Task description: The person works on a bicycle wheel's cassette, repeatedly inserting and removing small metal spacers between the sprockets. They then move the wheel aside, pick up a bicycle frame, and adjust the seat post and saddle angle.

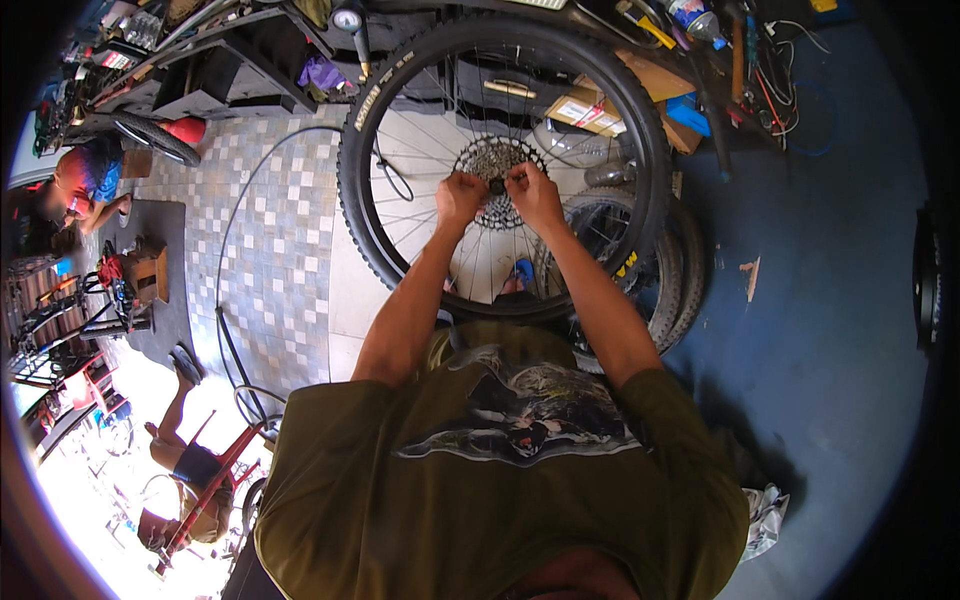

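Observation:
A bicycle wheel with a black knobby tire (355, 200) lies in front of me, face up. At its middle is a large multi-ring cassette (478, 155) around a dark hub end (497, 187). Just left of the hub end, my left hand (460, 198) is closed, its thumb and fingertips pinched together over the cassette. My right hand (535, 196) is pinched too, fingertips close to the hub end's right side. Anything between the fingers of either hand is too small to make out. Spokes and rim show around both wrists.
More tires (690, 270) lie under the wheel's right side. Behind it is a cluttered bench with a pressure gauge (347, 20), a cardboard box (590, 112) and a plastic bottle (695, 18). A black hose (220, 270) curves over the tiled floor. Two other people are at the left.

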`<state>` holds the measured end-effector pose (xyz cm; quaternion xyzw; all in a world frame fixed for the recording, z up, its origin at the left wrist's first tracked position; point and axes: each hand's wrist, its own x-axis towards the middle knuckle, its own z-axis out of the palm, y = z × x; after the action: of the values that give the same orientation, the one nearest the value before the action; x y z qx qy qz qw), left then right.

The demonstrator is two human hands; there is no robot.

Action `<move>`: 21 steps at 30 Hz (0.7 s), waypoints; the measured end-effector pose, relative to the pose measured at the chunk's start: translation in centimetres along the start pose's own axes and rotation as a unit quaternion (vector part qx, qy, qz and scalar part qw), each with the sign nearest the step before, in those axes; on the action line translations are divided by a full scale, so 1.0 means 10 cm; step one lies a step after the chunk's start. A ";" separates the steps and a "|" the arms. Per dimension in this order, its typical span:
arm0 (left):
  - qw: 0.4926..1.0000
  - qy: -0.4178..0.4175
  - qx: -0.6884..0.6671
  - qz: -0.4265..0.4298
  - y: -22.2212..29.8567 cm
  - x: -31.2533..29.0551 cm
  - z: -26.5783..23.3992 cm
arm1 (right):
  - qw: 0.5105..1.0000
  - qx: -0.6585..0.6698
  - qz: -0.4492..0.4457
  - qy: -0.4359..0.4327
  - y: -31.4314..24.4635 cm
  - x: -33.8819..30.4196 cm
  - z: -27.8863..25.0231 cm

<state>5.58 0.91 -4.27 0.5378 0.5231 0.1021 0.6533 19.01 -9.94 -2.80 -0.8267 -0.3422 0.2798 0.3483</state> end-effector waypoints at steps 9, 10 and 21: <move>0.915 0.011 0.279 0.290 -0.09 -0.24 -0.01 | 1.000 -0.014 -0.020 0.020 -0.03 -0.06 -0.04; 0.914 0.005 0.284 0.290 -0.05 -0.25 -0.02 | 1.000 -0.005 -0.010 0.005 -0.03 -0.05 -0.06; 0.834 -0.035 0.406 0.372 0.65 -0.03 -0.19 | 0.982 0.183 0.028 -0.023 0.40 -0.38 -0.30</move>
<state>6.79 4.47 1.42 0.9119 0.2548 0.0972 0.3068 20.32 -16.14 -3.22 -0.7514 -0.2697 0.3666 0.4778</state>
